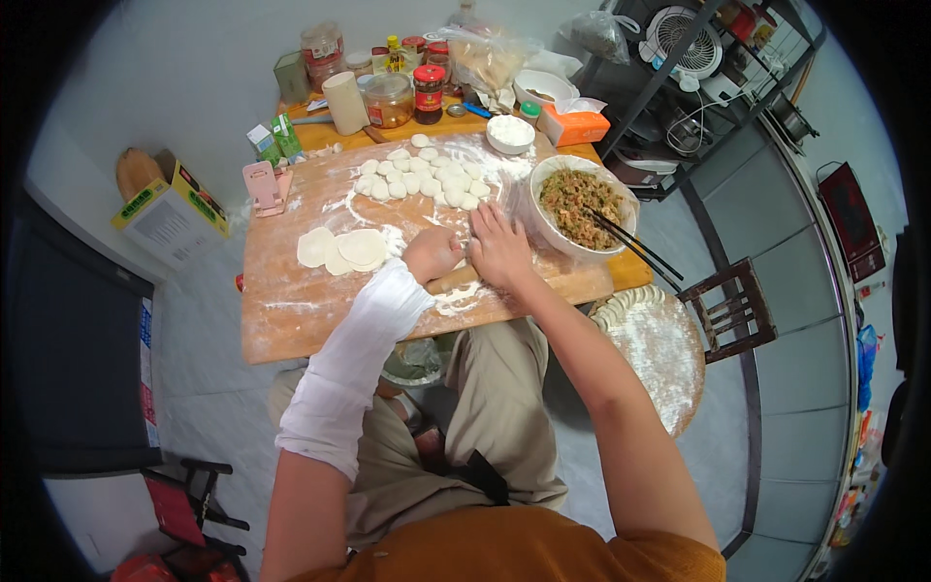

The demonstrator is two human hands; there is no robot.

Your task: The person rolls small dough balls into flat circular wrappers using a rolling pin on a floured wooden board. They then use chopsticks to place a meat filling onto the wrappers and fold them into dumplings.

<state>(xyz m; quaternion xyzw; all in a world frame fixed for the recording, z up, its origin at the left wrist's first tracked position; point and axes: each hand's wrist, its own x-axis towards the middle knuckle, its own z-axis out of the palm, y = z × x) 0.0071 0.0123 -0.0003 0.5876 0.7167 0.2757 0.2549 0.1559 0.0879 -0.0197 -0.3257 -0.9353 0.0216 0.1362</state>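
On the floured wooden board [284, 313], my left hand [433, 254] is curled in a fist near a wooden rolling pin [454, 279]; what its fingers grip is hidden. My right hand [500, 246] lies over the pin's right part, fingers stretched forward. Left of my hands, rolled dough wrappers [361, 247] overlap one another. Several small flattened dough pieces [411, 182] lie beyond my hands. A large white bowl [542, 218] of chopped filling [578, 200], with black chopsticks [633, 240] in it, stands to the right. Behind it is a small bowl of flour [510, 132].
Jars [388, 102] and an orange tissue box [574, 125] line the table's back. A pink phone stand [266, 188] sits at the board's left. At lower right, a round floured tray [654, 356] holds dumplings [627, 305] along its edge, beside a wooden chair [731, 309].
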